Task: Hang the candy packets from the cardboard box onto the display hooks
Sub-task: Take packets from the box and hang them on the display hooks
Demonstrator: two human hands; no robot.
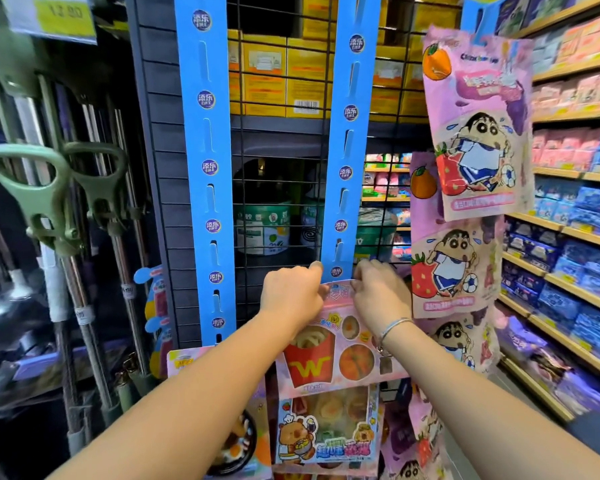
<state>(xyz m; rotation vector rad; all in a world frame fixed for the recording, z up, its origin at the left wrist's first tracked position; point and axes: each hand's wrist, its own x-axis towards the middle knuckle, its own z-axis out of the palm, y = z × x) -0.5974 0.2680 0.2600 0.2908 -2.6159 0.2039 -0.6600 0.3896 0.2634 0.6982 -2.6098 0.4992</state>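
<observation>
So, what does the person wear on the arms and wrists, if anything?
The left forearm and the right forearm are bare as far as the picture shows: no sleeves, no gloves. The right wrist carries a thin silver bracelet with a small charm hanging from it. The left wrist has no watch or band.

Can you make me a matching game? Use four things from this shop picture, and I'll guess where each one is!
Things:
1. fries packet
2. green handles
3. yellow boxes
4. cartoon boy packets

Places:
A. up high, behind the black wire grid
B. at the far left, on top of poles
C. hanging in a column on the right
D. in the middle, pinched at its top by the left hand and the right hand

Pairs: 1-D, 2-B, 3-A, 4-C
</observation>
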